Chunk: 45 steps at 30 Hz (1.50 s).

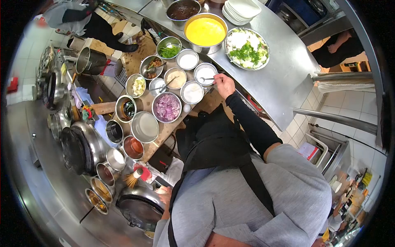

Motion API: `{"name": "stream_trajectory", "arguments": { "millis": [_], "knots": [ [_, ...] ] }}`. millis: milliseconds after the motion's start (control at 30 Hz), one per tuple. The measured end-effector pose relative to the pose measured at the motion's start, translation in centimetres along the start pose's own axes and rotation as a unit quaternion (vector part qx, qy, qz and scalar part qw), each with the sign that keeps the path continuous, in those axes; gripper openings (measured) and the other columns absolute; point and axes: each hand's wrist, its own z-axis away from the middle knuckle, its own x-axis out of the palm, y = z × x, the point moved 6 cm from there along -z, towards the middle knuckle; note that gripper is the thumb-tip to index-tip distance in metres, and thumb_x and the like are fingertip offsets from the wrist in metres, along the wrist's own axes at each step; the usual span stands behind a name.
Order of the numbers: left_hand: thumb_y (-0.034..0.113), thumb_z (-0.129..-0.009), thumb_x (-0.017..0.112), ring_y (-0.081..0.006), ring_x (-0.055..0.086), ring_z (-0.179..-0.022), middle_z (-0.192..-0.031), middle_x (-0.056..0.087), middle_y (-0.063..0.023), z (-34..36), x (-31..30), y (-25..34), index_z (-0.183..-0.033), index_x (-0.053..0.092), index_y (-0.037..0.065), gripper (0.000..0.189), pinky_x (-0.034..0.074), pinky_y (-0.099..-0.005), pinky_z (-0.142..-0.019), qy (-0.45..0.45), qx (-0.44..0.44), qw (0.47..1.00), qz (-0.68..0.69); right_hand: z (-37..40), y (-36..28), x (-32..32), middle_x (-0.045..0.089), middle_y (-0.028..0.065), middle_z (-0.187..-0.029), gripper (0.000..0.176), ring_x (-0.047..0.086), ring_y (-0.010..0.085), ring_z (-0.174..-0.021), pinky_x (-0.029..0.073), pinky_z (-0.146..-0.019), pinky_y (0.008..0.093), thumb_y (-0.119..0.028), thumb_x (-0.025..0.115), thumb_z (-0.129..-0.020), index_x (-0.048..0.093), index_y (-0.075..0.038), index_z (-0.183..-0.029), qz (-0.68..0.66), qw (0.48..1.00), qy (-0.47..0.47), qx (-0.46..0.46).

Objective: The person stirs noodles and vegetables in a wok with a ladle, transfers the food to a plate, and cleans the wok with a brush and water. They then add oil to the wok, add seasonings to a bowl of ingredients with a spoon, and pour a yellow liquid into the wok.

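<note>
Right hand [224, 84] fingers pinch a thin metal spoon [207, 78] dipped in the small round steel white-powder bowl [205, 72]. A heaped scoop could spill into the neighbouring steel bowls [192, 92] crowding that bowl. Left hand [163, 194] fingers: can't tell.

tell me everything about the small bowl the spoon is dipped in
The small bowl is round, shiny steel, upright, filled with something white and powdery. It stands among other steel bowls beside the steel counter. A spoon, pinched in the right hand, reaches over its rim into the white contents. Whether neighbouring bowls touch it is unclear.
</note>
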Motion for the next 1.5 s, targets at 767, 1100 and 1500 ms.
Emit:
{"name": "stream_trajectory", "arguments": {
  "millis": [767, 1100, 1500],
  "knots": [
    [0.079, -0.069, 0.078, -0.0518, 0.047, -0.139, -0.152, 0.039, -0.0373, 0.9, 0.2, 0.2, -0.163, 0.013, 0.001, 0.138, 0.042, -0.0552, -0.115, 0.002, 0.006, 1.000, 0.005, 2.4, 0.7, -4.9, 0.076, 0.0109, -0.093, 0.026, 0.072, 0.0150, -0.081, 0.058, -0.072, 0.0270, -0.013, 0.053, -0.103, 0.069, 0.003, -0.116, -0.338, 0.913, -0.002, 0.231],
    [0.078, -0.070, 0.078, -0.0519, 0.047, -0.138, -0.151, 0.039, -0.0375, 1.1, -0.1, 0.6, -0.162, 0.014, 0.001, 0.136, 0.042, -0.0551, -0.115, 0.003, 0.008, 1.000, 0.005, 1.3, -6.7, -14.0, 0.073, 0.0104, -0.097, 0.030, 0.071, 0.0166, -0.090, 0.059, -0.081, 0.0297, -0.019, 0.053, -0.105, 0.066, 0.003, -0.121, -0.367, 0.917, 0.023, 0.156],
    [0.076, -0.072, 0.078, -0.0521, 0.047, -0.138, -0.150, 0.040, -0.0377, 1.5, -0.1, -0.2, -0.161, 0.016, 0.000, 0.133, 0.042, -0.0550, -0.115, 0.010, 0.002, 1.000, 0.011, 1.3, -16.0, -16.0, 0.077, 0.0091, -0.098, 0.026, 0.069, 0.0161, -0.080, 0.054, -0.082, 0.0285, -0.022, 0.061, -0.104, 0.073, -0.002, -0.115, 0.087, 0.968, 0.174, -0.162]
  ]
}}
